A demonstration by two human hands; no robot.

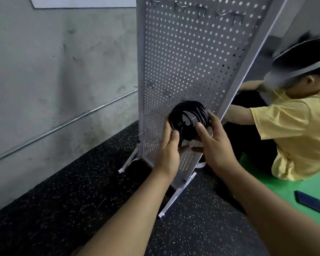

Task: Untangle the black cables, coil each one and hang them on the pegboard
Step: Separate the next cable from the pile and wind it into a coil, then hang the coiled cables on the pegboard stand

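Up goes the coil (189, 115), right before the pegboard (183, 52)!
Left hand (169, 146) and right hand (212, 141) both grip it, thumbs in front, fingers curled round its sides.

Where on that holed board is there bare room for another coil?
The pegboard's middle, between the top hooks and the black coil, is bare. Lower down is crowded: left hand and right hand hold the coil, lower hooks beside them.
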